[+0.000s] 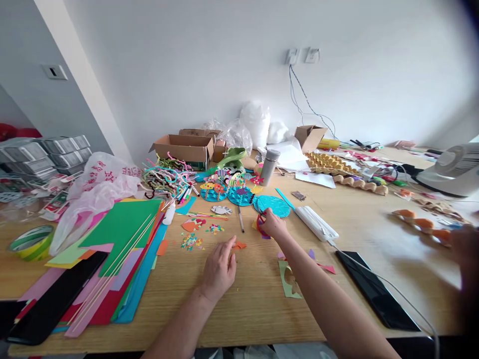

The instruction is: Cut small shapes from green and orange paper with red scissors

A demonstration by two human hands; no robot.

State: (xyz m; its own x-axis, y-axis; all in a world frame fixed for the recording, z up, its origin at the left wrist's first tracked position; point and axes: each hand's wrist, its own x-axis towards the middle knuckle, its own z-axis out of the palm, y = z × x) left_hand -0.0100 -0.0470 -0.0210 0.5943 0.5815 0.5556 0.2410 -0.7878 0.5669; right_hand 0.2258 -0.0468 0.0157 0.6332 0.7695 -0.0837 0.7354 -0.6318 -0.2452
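My left hand (pixel 220 264) rests on the table with its fingers loosely stretched and nothing held in them. Right by its fingertips lies an orange paper scrap (pixel 240 245). Farther out, my right hand (pixel 273 225) is closed around the looped handles of what look like red-and-dark scissors (pixel 262 224); their blades are hidden. Yellow and purple paper shows under that hand. Just beyond it lies a round blue disc (pixel 275 204). Two more blue discs carry colourful paper fish (pixel 239 182). Paper confetti (pixel 191 242), an orange fish cutout (pixel 192 225) and a pen (pixel 241 219) lie to the left.
Coloured paper sheets (pixel 123 224) with thin sticks and a black phone (pixel 60 299) cover the left side. Pipe cleaners (pixel 168 177), a cardboard box (pixel 183 148) and a grey bottle (pixel 270 167) stand behind. At right are a white power strip (pixel 316 223) and a black tablet (pixel 376 289).
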